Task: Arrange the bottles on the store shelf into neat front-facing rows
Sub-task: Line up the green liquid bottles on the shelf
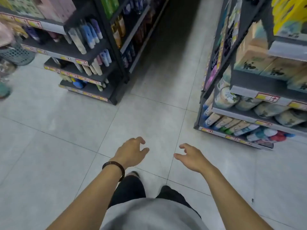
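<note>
While both hands hang over the floor with fingers loosely curled and nothing in them, the left hand [131,151] and right hand [191,156] stay apart, with bare tile showing between them. One dark bracelet [114,168] rings the left wrist. The grey floor [149,113] lies open ahead and to either side. Two shelf units flank one dark aisle [174,39]. The left shelf [106,44], well apart from the hands, shows four front edges with yellow price strips. Its lower tiers carry the bottles [89,35], which are too blurred to count. The right shelf [245,80] holds wrapped paper packs [226,98]. One mesh basket [16,53] sits far left.
</note>
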{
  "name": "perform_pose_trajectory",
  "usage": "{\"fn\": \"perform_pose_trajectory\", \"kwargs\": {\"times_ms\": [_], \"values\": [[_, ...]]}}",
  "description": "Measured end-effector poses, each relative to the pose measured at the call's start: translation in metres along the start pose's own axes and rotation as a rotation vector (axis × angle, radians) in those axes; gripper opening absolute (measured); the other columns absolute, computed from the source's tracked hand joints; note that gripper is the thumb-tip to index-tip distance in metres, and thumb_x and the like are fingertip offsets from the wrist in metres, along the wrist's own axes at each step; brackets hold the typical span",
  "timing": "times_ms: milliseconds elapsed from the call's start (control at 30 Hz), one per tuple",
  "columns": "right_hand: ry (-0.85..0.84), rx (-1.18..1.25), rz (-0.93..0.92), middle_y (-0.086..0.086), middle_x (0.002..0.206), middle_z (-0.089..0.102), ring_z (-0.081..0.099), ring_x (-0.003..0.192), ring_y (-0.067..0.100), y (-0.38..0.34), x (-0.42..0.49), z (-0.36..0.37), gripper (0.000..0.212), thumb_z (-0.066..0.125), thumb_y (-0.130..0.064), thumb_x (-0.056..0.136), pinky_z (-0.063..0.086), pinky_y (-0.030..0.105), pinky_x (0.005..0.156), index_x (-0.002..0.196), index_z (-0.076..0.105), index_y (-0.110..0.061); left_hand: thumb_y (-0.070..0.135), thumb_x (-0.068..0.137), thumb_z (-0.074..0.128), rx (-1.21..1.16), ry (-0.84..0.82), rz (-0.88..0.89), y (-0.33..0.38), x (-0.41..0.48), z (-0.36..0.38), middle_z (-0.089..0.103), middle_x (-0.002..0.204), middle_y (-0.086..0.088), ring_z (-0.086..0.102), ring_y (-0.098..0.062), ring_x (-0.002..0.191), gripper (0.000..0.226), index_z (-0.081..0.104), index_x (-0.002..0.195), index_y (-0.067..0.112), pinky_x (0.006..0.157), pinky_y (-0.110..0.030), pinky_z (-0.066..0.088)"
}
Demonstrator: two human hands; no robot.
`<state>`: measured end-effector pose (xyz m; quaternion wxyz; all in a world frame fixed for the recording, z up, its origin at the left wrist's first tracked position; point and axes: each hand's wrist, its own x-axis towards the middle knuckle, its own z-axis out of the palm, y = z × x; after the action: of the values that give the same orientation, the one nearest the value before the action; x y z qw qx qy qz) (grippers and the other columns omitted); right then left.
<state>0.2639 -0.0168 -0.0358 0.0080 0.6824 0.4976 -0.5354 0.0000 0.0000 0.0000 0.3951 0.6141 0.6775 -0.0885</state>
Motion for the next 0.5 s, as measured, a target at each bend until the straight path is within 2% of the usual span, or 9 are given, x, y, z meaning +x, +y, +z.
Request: {"fn": "perform_pose_trajectory", "kwargs": {"times_ms": [100,233,367,500], "values": [[-0.009,-0.01,-0.012,0.009,0.158,0.049,0.052,0.14,0.023,-0.017,0.028,-0.015,0.069,0.067,-0.047,0.1,0.039,0.026,0.098,0.159,0.044,-0.02,0.049,0.105,0.057,-0.017,0.01,-0.016,-0.003,0.03,-0.019,0.062,0.139,-0.001,0.064,-0.024,0.12,0.045,0.058,0.144,0.027,0.104,-0.044,0.055],[0.048,-0.06,-0.032,0.011,0.15,0.057,0.059,0.127,0.023,-0.06,0.089,-0.044,0.063,0.066,-0.044,0.102,0.042,0.026,0.094,0.157,0.046,-0.019,0.047,0.105,0.058,0.027,0.005,-0.016,-0.007,0.093,-0.067,0.065,0.137,-0.002,0.065,-0.025,0.119,0.039,0.063,0.138,0.027,0.102,-0.042,0.056],[0.074,-0.104,-0.026,0.01,0.154,0.055,0.057,0.136,0.026,-0.124,0.153,-0.08,0.06,0.063,-0.044,0.103,0.044,0.029,0.1,0.156,0.048,-0.019,0.05,0.104,0.058,0.087,0.036,0.03,-0.005,0.174,-0.136,0.067,0.135,-0.002,0.066,-0.026,0.116,0.041,0.061,0.139,0.027,0.102,-0.045,0.056],[0.019,-0.178,0.006,0.01,0.157,0.053,0.053,0.141,0.027,-0.19,0.201,-0.124,0.06,0.061,-0.048,0.103,0.043,0.032,0.106,0.154,0.05,-0.019,0.053,0.103,0.058,0.106,-0.002,0.094,0.016,0.244,-0.214,0.068,0.132,-0.002,0.067,-0.027,0.115,0.041,0.063,0.135,0.028,0.103,-0.046,0.055]]}}
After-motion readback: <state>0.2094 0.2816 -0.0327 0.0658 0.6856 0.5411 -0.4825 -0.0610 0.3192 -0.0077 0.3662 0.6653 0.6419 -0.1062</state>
